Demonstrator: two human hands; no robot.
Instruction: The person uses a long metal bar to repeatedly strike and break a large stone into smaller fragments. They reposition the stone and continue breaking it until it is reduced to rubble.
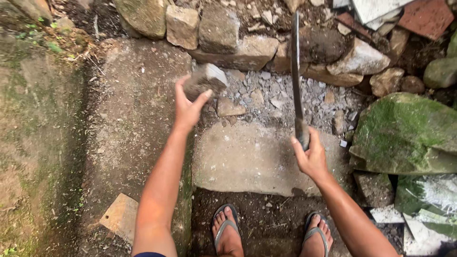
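Observation:
My left hand point(188, 105) grips a rough grey stone point(205, 82), holding it just above the ground at the left edge of a patch of crushed rock. My right hand point(310, 154) is closed around the handle of a long hammer point(296, 71) whose shaft runs straight up the frame, its dark head point(318, 44) resting near the stone row at the back. Between the two hands lies a flat pale slab point(252, 159). Beyond the slab is a heap of small grey stone chips point(281, 95). My feet in sandals point(227, 233) stand at the slab's near edge.
A row of large stones point(219, 31) lines the back. A moss-covered boulder point(404, 131) sits at the right, with broken tiles point(426, 16) at the top right. A concrete strip point(138, 119) and mossy ground point(33, 143) lie on the left.

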